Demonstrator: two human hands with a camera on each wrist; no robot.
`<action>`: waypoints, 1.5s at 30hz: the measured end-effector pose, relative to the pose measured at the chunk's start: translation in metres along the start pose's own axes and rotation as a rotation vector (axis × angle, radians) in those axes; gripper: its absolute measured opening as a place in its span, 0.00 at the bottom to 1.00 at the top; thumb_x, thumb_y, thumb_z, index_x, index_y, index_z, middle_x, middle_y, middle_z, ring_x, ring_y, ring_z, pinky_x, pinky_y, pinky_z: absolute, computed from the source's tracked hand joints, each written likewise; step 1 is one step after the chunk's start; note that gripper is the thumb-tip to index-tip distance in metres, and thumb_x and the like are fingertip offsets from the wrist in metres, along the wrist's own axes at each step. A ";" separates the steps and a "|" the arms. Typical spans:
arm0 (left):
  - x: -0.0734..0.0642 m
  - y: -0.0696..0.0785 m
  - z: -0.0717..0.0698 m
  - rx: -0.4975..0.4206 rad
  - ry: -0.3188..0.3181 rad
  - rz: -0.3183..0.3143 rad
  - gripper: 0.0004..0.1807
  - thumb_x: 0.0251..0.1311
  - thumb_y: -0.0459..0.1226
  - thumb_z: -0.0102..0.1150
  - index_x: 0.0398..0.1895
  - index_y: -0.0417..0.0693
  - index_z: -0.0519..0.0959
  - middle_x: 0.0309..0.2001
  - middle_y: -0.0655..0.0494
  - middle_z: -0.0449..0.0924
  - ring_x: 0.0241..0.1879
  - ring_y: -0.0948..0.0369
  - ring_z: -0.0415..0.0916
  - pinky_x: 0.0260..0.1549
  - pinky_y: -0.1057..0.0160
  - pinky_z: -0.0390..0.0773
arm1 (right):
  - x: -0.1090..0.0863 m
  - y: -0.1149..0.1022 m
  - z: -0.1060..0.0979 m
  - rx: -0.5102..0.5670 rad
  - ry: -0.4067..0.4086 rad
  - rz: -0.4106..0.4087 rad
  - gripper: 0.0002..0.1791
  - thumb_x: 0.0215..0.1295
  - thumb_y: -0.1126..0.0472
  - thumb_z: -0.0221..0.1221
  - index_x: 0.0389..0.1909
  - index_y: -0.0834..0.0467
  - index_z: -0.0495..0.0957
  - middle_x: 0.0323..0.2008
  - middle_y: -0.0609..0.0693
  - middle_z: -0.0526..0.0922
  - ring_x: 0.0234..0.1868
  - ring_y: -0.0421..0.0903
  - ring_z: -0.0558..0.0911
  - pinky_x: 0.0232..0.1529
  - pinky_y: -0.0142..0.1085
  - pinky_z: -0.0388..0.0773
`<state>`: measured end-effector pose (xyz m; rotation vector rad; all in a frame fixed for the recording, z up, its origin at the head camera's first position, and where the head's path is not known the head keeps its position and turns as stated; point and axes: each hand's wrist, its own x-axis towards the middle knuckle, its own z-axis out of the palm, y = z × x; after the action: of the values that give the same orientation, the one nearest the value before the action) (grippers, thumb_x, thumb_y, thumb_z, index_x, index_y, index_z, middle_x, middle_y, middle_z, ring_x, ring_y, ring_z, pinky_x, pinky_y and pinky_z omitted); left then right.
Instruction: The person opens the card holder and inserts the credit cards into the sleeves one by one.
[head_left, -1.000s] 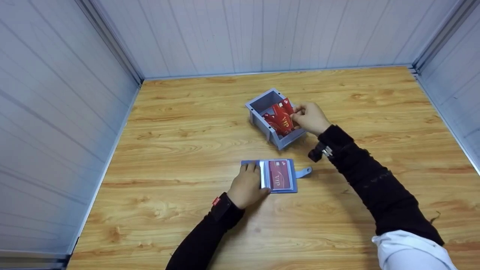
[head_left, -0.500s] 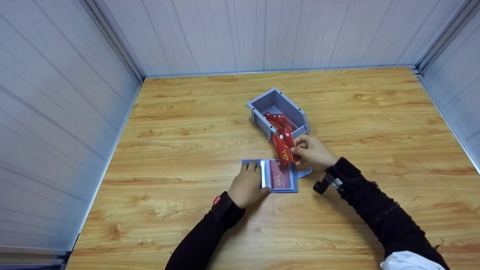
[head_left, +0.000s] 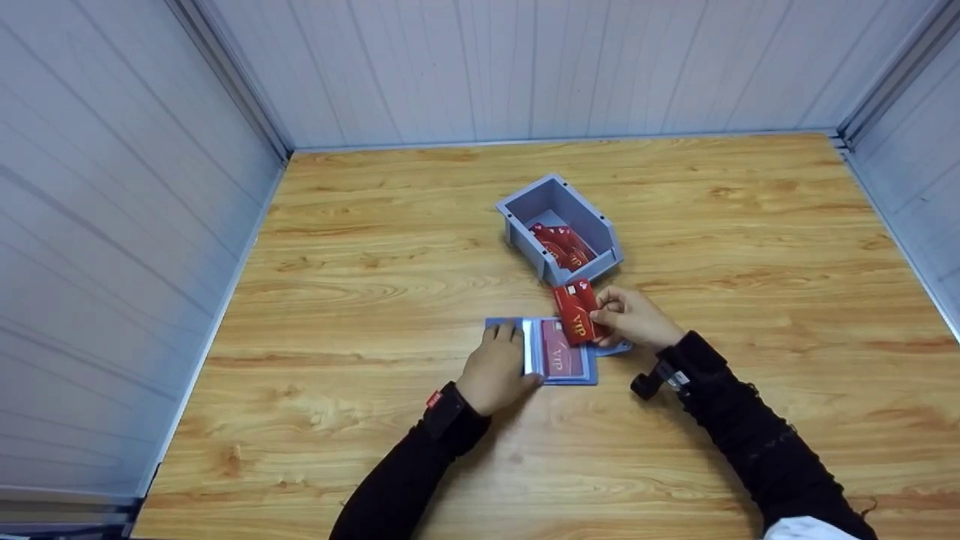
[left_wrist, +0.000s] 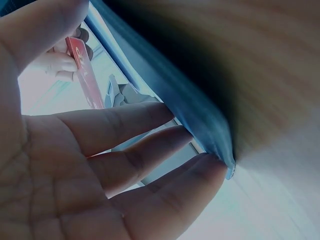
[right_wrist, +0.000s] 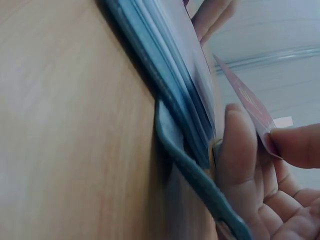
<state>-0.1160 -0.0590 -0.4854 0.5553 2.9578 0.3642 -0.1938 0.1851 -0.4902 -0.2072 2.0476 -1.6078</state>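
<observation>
A blue card holder [head_left: 590, 375] lies opened out on the table, with a red VIP card [head_left: 559, 358] in its clear right-hand sleeve. My left hand [head_left: 495, 371] rests across its left side, fingertips on the cover and thumb by the lower edge of the pages. In the left wrist view, the fingers [left_wrist: 145, 155] reach nearly straight to the cover's edge. My right hand [head_left: 636, 316] pinches another red VIP card [head_left: 576, 307] between thumb and fingers. The pinched card [right_wrist: 250, 105] stands tilted beside the holder in the right wrist view, and overlaps its upper right corner from above.
Behind the holder stands a grey plastic bin [head_left: 606, 259] holding several red cards [head_left: 562, 244]. The holder's strap [right_wrist: 200, 180] sticks out at the right. Pale panel walls [head_left: 420, 75] enclose the wooden table [head_left: 360, 315] at the back and sides.
My right hand has drawn a red card out of the bin and brought it forward to above the card holder's right side. The left hand stays on the holder.
</observation>
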 end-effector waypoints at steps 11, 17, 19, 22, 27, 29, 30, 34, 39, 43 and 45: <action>0.000 0.000 0.002 0.001 0.031 0.003 0.44 0.52 0.53 0.69 0.63 0.29 0.69 0.62 0.38 0.72 0.61 0.43 0.69 0.59 0.51 0.76 | -0.002 0.009 -0.003 0.064 -0.008 0.047 0.04 0.69 0.70 0.49 0.37 0.64 0.63 0.27 0.52 0.82 0.24 0.44 0.85 0.27 0.34 0.85; 0.001 -0.001 0.002 0.017 0.026 0.001 0.45 0.52 0.54 0.68 0.64 0.30 0.69 0.62 0.38 0.72 0.61 0.43 0.70 0.56 0.51 0.78 | -0.003 0.012 -0.004 0.078 0.008 0.057 0.04 0.69 0.70 0.50 0.38 0.65 0.64 0.28 0.53 0.82 0.24 0.44 0.85 0.28 0.35 0.85; 0.001 -0.001 0.001 0.020 0.027 0.003 0.45 0.52 0.55 0.68 0.64 0.30 0.69 0.62 0.38 0.72 0.61 0.43 0.70 0.55 0.50 0.79 | -0.004 0.012 -0.004 0.093 0.012 0.060 0.04 0.68 0.70 0.51 0.38 0.65 0.64 0.28 0.53 0.82 0.23 0.44 0.85 0.28 0.34 0.85; 0.000 0.000 -0.001 0.019 0.019 -0.003 0.46 0.51 0.55 0.69 0.63 0.30 0.70 0.62 0.38 0.72 0.61 0.43 0.70 0.55 0.50 0.79 | -0.004 0.013 -0.004 0.116 0.019 0.063 0.04 0.68 0.70 0.51 0.38 0.64 0.64 0.28 0.54 0.81 0.23 0.44 0.85 0.28 0.34 0.85; 0.004 0.006 -0.006 0.006 0.002 -0.051 0.47 0.51 0.58 0.68 0.63 0.31 0.70 0.63 0.38 0.71 0.62 0.44 0.70 0.56 0.50 0.78 | -0.005 0.013 -0.004 0.146 0.031 0.074 0.05 0.68 0.70 0.51 0.38 0.63 0.63 0.30 0.54 0.80 0.23 0.43 0.85 0.29 0.34 0.85; 0.006 0.010 -0.007 0.007 0.024 -0.056 0.44 0.53 0.58 0.66 0.62 0.31 0.71 0.62 0.39 0.71 0.60 0.45 0.71 0.55 0.50 0.78 | -0.005 0.013 -0.004 0.154 0.035 0.078 0.05 0.68 0.70 0.50 0.38 0.63 0.63 0.30 0.54 0.80 0.23 0.43 0.85 0.29 0.34 0.85; 0.007 0.013 -0.007 0.012 0.046 -0.050 0.42 0.54 0.57 0.66 0.60 0.32 0.73 0.60 0.39 0.73 0.58 0.45 0.72 0.53 0.51 0.79 | -0.005 0.013 -0.004 0.156 0.037 0.079 0.05 0.68 0.69 0.50 0.38 0.62 0.63 0.30 0.53 0.80 0.23 0.43 0.85 0.30 0.34 0.85; 0.014 0.028 -0.004 0.020 0.145 0.001 0.30 0.56 0.51 0.65 0.50 0.33 0.78 0.50 0.42 0.75 0.49 0.49 0.74 0.44 0.53 0.82 | -0.005 0.014 -0.005 0.173 0.036 0.070 0.05 0.68 0.69 0.50 0.37 0.62 0.63 0.29 0.52 0.81 0.23 0.43 0.85 0.29 0.34 0.85; 0.022 0.042 0.002 0.010 0.147 0.002 0.24 0.56 0.48 0.65 0.43 0.34 0.79 0.43 0.45 0.75 0.44 0.51 0.73 0.40 0.56 0.82 | -0.005 0.015 -0.004 0.185 0.034 0.054 0.04 0.68 0.69 0.49 0.36 0.62 0.62 0.28 0.52 0.81 0.23 0.43 0.85 0.29 0.34 0.85; 0.025 0.048 0.006 0.036 0.152 -0.014 0.25 0.55 0.49 0.66 0.41 0.33 0.80 0.41 0.45 0.75 0.42 0.52 0.74 0.36 0.57 0.84 | -0.005 0.015 -0.005 0.192 0.036 0.058 0.04 0.68 0.70 0.49 0.36 0.62 0.63 0.28 0.51 0.82 0.23 0.43 0.85 0.29 0.34 0.85; 0.026 0.051 0.008 0.066 0.170 -0.006 0.24 0.56 0.49 0.65 0.40 0.33 0.81 0.40 0.44 0.76 0.40 0.52 0.74 0.34 0.58 0.84 | -0.005 0.015 -0.006 0.196 0.038 0.061 0.04 0.68 0.70 0.49 0.36 0.61 0.62 0.28 0.51 0.82 0.23 0.43 0.85 0.29 0.34 0.85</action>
<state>-0.1212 -0.0011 -0.4819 0.5484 3.1436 0.3303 -0.1895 0.1962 -0.5024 -0.0433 1.8897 -1.7729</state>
